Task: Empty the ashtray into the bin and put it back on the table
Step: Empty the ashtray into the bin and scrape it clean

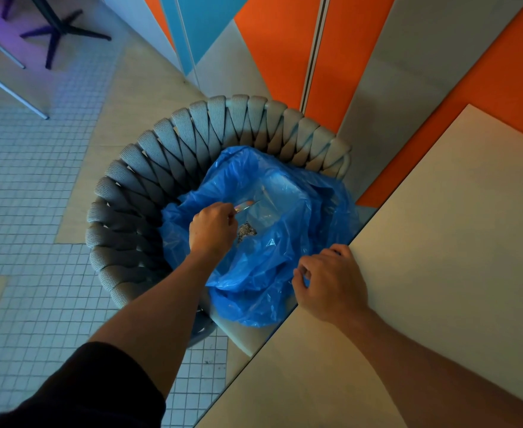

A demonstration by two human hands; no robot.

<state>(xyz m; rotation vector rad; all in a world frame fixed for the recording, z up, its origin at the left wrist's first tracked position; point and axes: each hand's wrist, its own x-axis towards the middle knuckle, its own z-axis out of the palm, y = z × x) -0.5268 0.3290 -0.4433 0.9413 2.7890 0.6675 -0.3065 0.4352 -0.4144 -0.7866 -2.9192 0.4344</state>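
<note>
My left hand (212,230) is shut on a clear glass ashtray (245,206) and holds it tilted over the open mouth of the bin. The bin is lined with a blue plastic bag (288,242). A small heap of grey ash (247,232) lies inside the bag just beside my left hand. Most of the ashtray is hidden by my fingers. My right hand (331,282) pinches the near rim of the blue bag, right at the edge of the beige table (445,242).
A grey woven chair (173,149) curves around the far and left sides of the bin. Orange, grey and blue wall panels (285,57) stand behind. The floor (31,196) has small white tiles, and a dark table base (62,29) stands far left.
</note>
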